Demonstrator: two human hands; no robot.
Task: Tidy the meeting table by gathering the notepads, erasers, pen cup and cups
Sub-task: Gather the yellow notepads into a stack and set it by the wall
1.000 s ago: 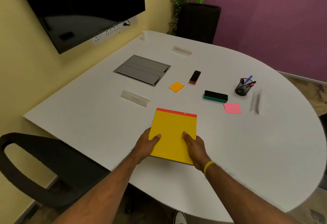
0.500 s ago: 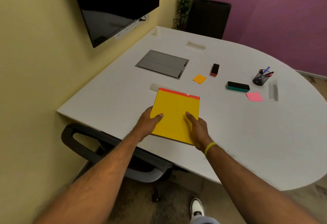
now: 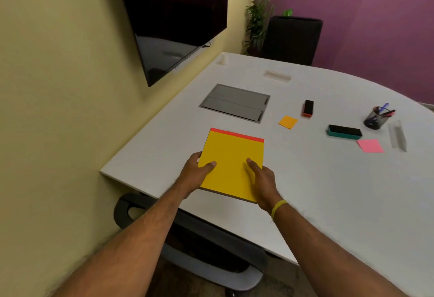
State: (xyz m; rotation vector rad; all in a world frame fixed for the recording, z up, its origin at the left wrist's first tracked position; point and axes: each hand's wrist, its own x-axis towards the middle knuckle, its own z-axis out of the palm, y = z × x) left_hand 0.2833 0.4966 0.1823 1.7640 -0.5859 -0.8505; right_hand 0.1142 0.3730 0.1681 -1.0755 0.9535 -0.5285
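Observation:
A yellow notepad (image 3: 232, 160) with a red top strip is held over the white table (image 3: 328, 191) near its left corner. My left hand (image 3: 196, 171) grips its left edge, thumb on top. My right hand (image 3: 264, 179) grips its near right corner, thumb on the cover. Farther out lie an orange sticky pad (image 3: 288, 122), a small black and red eraser (image 3: 308, 108), a long black and teal eraser (image 3: 344, 131), a pink sticky pad (image 3: 370, 145) and a mesh pen cup (image 3: 375, 119) with pens.
A grey cable hatch (image 3: 234, 102) is set into the table beyond the notepad. Clear plastic holders (image 3: 397, 137) lie at the right and far side. A dark chair (image 3: 195, 245) sits under the near edge; a black screen (image 3: 178, 12) hangs on the yellow wall.
My view has swung left and back from the table. Both hands carried the yellow notepad left toward the table's corner, and their grip on it is unchanged.

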